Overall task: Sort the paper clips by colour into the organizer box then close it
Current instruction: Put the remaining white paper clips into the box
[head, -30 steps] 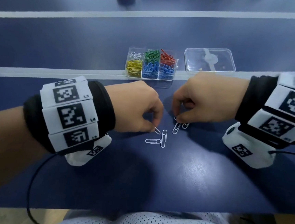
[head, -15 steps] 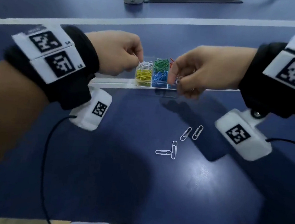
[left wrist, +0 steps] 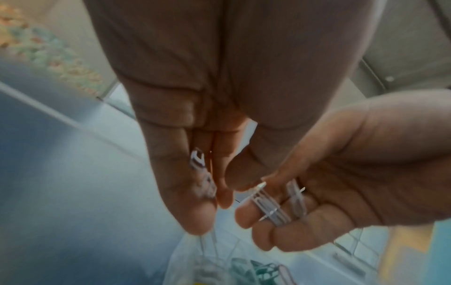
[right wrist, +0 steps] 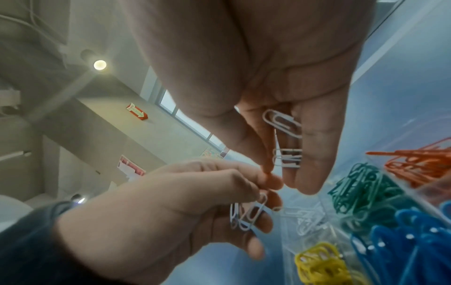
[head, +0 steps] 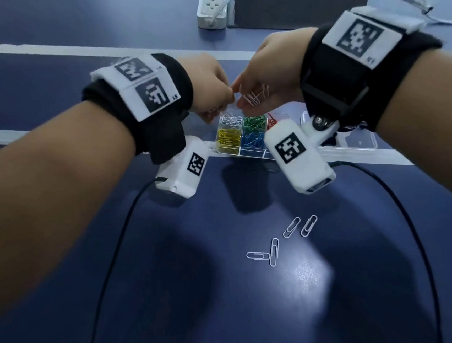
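The clear organizer box (head: 251, 154) holds white (head: 230, 119), yellow (head: 227, 140), green (head: 255, 122), blue and red clips in separate compartments. Both hands hover just above its white compartment. My left hand (head: 225, 100) pinches a few white paper clips (left wrist: 202, 173) between thumb and fingers. Fingertip to fingertip with it, my right hand (head: 247, 96) cups more white clips (right wrist: 283, 125) in its curled fingers. Several loose white clips (head: 281, 239) lie on the blue table nearer me. The clear lid (head: 358, 140) lies right of the box, partly hidden by my right wrist camera.
A white power strip (head: 212, 3) and a dark panel (head: 299, 8) stand at the back of the table. Black cables (head: 120, 244) trail from both wrist cameras across the table. A white stripe (head: 66, 50) runs across the surface behind the box.
Both hands have lifted from the loose clips on the table and moved forward to above the box, carrying white clips. The other white clips stay where they lay.
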{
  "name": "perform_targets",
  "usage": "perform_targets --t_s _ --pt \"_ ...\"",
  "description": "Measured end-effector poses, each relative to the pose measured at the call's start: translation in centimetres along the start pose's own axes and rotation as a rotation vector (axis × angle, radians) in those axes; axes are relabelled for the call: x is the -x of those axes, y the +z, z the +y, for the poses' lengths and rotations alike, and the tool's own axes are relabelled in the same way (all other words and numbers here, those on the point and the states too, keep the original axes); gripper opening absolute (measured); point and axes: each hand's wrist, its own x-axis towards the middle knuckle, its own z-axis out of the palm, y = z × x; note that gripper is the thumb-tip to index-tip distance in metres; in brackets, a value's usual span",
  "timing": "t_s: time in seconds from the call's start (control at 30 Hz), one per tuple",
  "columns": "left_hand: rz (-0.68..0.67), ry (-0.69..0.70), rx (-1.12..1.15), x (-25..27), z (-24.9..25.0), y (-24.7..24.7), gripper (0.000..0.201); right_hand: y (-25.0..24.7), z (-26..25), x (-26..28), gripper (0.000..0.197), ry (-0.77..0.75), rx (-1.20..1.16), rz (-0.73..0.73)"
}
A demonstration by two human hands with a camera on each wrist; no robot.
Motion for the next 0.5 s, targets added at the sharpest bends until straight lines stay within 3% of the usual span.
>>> perform_targets --t_s 0.13,0.3,0.37,0.5 --pt "0.002 -0.036 0.277 0.3 0.0 -0.4 0.02 -0.1 -0.6 -0.3 0.035 0.11 -0.066 0.0" --pt "0.016 -0.005 0.394 0.5 -0.1 -0.2 0.018 0.5 -1.0 -0.6 0.024 0.122 -0.033 -0.021" --pt "-0.017 -0.013 0.438 0.5 0.1 -0.1 0.022 0.7 -1.0 -0.5 0.017 0.068 -0.009 -0.004" --pt "0.035 -0.049 0.498 1.3 0.3 0.2 0.037 0.9 -0.8 -0.1 0.024 -0.041 0.084 0.082"
